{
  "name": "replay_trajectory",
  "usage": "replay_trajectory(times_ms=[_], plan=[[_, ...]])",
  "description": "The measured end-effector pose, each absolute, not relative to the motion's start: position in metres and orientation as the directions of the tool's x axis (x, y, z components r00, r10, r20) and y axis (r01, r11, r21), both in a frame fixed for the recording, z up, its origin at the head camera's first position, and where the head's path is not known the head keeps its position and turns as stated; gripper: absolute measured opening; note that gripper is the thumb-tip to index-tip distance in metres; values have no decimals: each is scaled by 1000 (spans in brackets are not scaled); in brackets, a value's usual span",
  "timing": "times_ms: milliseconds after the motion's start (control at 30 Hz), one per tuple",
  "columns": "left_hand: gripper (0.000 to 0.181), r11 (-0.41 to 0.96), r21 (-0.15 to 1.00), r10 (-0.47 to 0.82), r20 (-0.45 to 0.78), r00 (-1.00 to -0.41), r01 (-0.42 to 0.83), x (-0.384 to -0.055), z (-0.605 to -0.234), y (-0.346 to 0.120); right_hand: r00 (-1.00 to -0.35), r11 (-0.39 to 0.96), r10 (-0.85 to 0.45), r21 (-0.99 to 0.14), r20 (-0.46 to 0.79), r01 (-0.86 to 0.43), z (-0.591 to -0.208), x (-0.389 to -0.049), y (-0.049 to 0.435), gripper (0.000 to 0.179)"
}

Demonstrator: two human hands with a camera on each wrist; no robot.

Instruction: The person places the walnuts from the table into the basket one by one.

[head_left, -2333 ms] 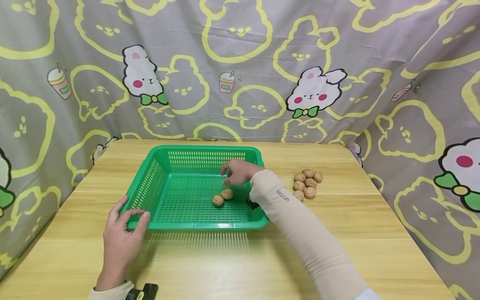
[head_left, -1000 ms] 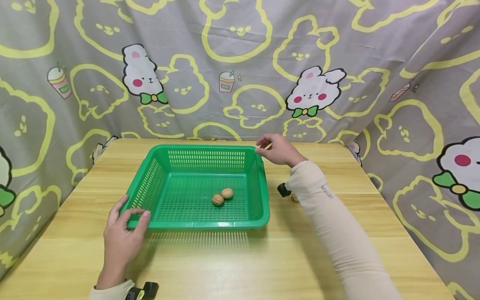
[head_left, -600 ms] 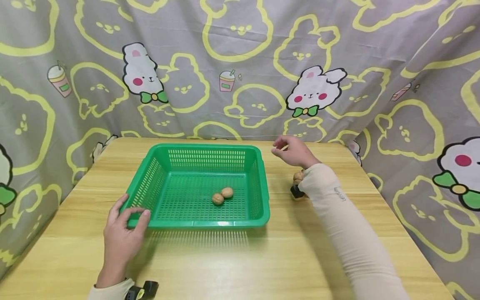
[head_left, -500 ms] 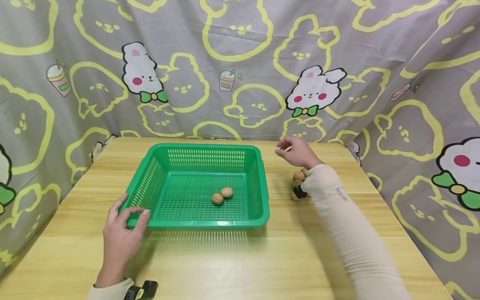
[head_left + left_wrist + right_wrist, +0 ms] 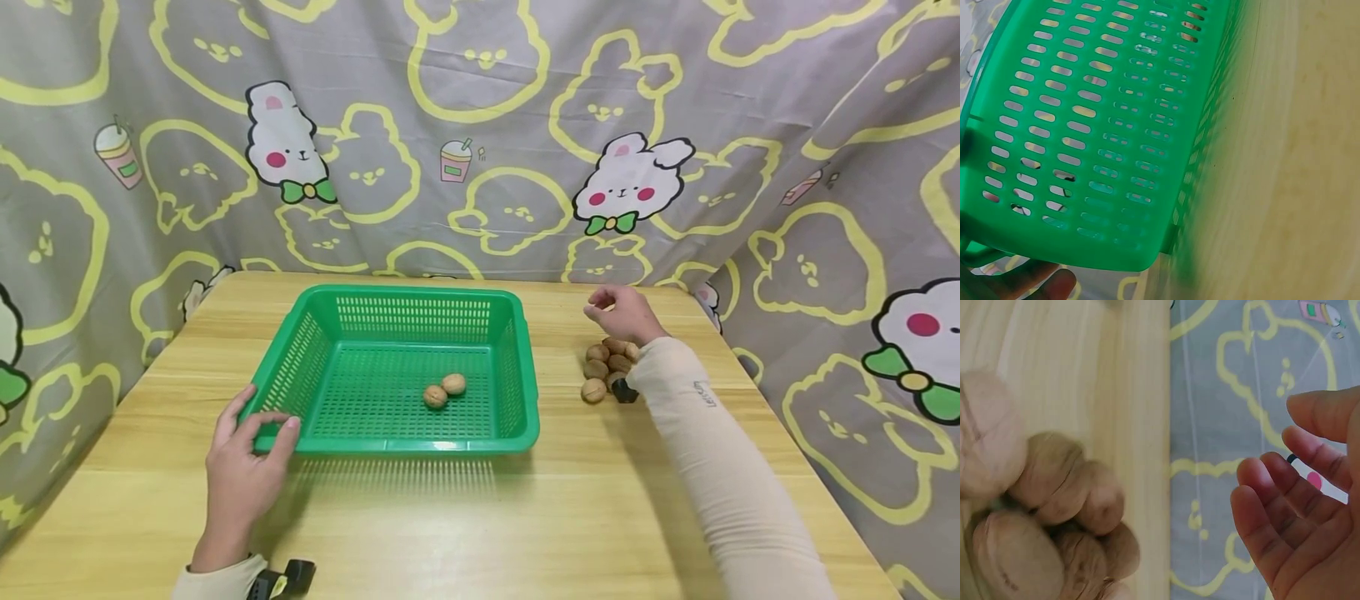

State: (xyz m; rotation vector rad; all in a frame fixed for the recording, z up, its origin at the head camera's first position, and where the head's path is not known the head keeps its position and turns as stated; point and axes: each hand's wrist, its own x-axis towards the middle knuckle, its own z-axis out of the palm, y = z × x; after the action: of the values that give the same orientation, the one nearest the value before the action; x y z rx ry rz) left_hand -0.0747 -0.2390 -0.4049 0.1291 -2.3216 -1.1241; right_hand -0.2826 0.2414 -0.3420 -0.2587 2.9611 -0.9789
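Left hand [image 5: 243, 479] grips basket [image 5: 345, 446]; right hand [image 5: 628, 314], loosely curled, shows its empty palm only in right wrist view.

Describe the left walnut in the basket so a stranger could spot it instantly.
On the wooden table, find the green basket. Look right of centre on its floor for the left walnut, darker and nearer the camera than the paler walnut beside it.
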Motion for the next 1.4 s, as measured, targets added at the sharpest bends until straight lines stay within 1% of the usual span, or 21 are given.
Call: replay_trajectory(times_ms=[133, 433, 633, 700, 833, 933, 1100, 1300, 1400], plan=[[17, 646, 749, -310, 435, -845, 148, -75, -404, -239, -989, 805, -142, -579, 29, -133, -349, -282, 249, 30], [15, 643, 750, -313, 441, -841, 154, -75, -404, -239, -991, 835, -112, -549, -77, -52, -363, -280, 269, 35], [15, 640, 750, -310, 448, -838, 164, -76, -406, -239, -990, 849, -104, -527, -93, -40, -372, -281, 285, 35], [15, 643, 748, -310, 452, -837, 166, -76, -406, -240, -991, 850, -94, -525, -94, -30, -374, -281, 289, 39], [15, 640, 750, -310, 451, -837, 167, -76, -408, -240, -988, 842, -78, -540, -132, 6, -379, -280, 295, 54], [16, 639, 750, -306, 453, -837, 172, -76, -407, -240, -984, 845, -76, -534, -159, 21, -383, -278, 298, 58], [15, 633, 754, -308, 451, -838, 174, -75, -406, -241, -979, 853, -86, -521, -184, 23, -391, -276, 303, 54], [15, 630, 756, -305, 452, -839, 178, -75, -406, -242, -983, 870, -87, -493, -159, 3, -399, -275, 308, 45], [14, 630, 758, -308, 446, -841, 171, -76, -406, -242, -984, 864, -90, -504, -153, -1, -401, -274, 310, 41]])
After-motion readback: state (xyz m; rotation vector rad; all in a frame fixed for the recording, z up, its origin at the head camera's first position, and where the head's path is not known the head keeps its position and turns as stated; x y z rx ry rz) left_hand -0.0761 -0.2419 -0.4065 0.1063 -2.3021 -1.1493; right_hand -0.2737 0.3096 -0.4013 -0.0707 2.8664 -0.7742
